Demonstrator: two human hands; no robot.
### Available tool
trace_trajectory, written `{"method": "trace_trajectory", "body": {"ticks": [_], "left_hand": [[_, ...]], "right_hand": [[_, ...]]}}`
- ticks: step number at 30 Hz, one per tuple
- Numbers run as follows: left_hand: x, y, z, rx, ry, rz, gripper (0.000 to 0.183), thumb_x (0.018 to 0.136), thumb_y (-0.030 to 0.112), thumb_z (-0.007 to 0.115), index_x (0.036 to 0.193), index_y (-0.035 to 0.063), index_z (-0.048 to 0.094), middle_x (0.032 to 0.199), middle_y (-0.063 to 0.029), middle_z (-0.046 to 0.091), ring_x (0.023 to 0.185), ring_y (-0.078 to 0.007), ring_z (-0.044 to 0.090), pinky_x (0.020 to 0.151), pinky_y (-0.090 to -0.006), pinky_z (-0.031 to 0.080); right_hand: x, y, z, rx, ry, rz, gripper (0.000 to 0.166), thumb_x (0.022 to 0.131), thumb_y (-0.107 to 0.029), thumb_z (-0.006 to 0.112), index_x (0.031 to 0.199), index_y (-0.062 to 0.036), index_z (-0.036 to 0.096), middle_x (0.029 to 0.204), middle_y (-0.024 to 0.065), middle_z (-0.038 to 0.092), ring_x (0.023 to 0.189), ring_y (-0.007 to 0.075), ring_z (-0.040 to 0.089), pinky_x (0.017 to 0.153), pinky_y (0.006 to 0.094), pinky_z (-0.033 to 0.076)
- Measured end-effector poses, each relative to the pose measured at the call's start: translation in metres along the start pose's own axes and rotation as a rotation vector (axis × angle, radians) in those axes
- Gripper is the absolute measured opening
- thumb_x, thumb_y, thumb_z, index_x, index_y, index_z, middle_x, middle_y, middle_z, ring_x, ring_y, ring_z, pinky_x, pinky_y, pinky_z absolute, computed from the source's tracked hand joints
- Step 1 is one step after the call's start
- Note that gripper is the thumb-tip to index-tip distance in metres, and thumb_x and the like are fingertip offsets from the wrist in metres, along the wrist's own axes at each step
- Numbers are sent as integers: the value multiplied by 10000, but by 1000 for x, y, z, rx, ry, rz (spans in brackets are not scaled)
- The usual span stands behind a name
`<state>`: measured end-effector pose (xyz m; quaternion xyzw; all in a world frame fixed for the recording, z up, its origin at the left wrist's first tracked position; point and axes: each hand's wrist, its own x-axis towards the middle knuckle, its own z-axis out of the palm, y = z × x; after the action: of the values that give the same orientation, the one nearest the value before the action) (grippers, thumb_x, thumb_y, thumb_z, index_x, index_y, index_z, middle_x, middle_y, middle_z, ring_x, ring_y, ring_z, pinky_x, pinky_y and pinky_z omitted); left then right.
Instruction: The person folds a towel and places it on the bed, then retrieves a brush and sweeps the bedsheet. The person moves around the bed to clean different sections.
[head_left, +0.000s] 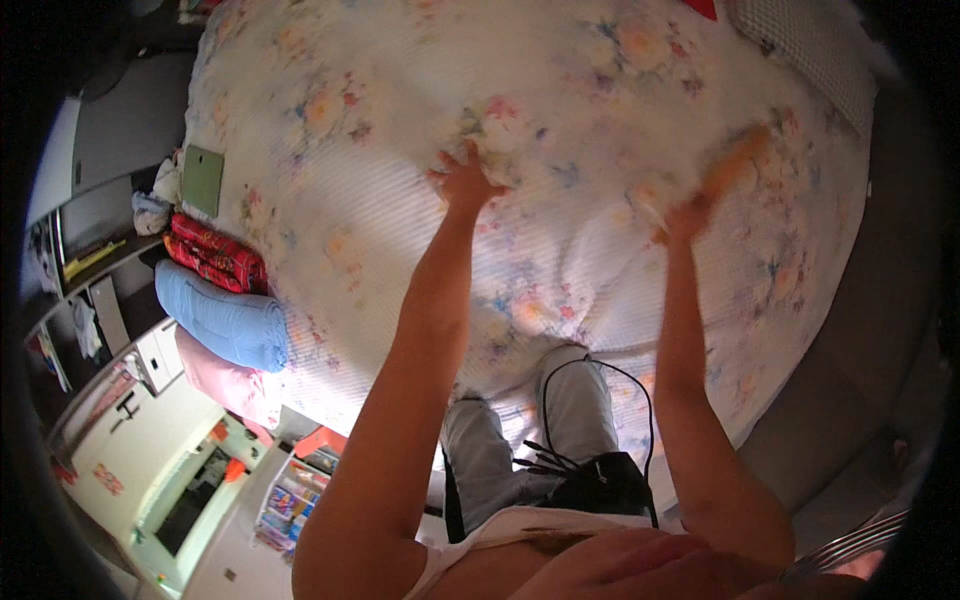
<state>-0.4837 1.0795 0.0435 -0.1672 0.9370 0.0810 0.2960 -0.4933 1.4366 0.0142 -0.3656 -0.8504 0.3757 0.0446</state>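
My left hand (469, 184) lies with its fingers spread on a white, ribbed floral bedspread (390, 247), near a printed pink flower. To its right, my right hand (686, 217) is closed around a long orange-brown brush-like tool (739, 161). Motion blurs the tool, so its exact kind is unclear. It points away towards the upper right, low over the bedspread or touching it; I cannot tell which. A pale end of it seems to show on the near side of the hand. Creases run through the cloth between my arms and around my knees.
Along the left edge lie a green flat item (202, 180), a folded red cloth (217, 255), a blue bundle (221, 315) and a pink cloth (229, 375). A ribbed pillow or folded cover (810, 56) sits at upper right. A black cord (651, 420) loops over my lap.
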Motion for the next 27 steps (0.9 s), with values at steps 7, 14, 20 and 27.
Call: {"method": "trace_trajectory", "body": {"ticks": [7, 14, 20, 27], "left_hand": [[43, -33, 50, 133, -22, 105, 1186, 544, 676, 659, 1429, 234, 4, 1404, -330, 96, 1324, -460, 31, 1004, -643, 57], [54, -54, 74, 185, 30, 59, 1207, 535, 672, 672, 1427, 235, -14, 1404, -331, 91, 1325, -456, 32, 1000, -648, 65], [17, -9, 0, 11, -118, -24, 1285, 508, 624, 725, 1422, 187, -65, 1390, -362, 54, 1315, -478, 19, 997, -641, 75], [10, -14, -3, -16, -102, 12, 1179, 597, 613, 665, 1424, 157, -41, 1379, -374, 84, 1297, -511, -27, 953, -696, 40]], "right_hand": [[-137, -176, 150, 277, -705, -559, 420, 889, -317, 437, 1274, -150, 431, 842, 226, 610, 775, 380, 590, 686, 458, 456], [-138, -219, 95, 58, -819, -305, 456, 898, -262, 425, 1338, -208, 316, 719, 211, 601, 606, 372, 582, 545, 477, 441], [-32, -121, 27, 110, -128, -456, 519, 932, -407, 384, 1384, -177, 273, 1273, 103, 485, 956, 206, 587, 779, 339, 479], [18, -95, -24, 31, -36, 175, 512, 934, -348, 411, 1385, -147, 276, 1106, 123, 592, 754, 227, 609, 607, 343, 507]]}}
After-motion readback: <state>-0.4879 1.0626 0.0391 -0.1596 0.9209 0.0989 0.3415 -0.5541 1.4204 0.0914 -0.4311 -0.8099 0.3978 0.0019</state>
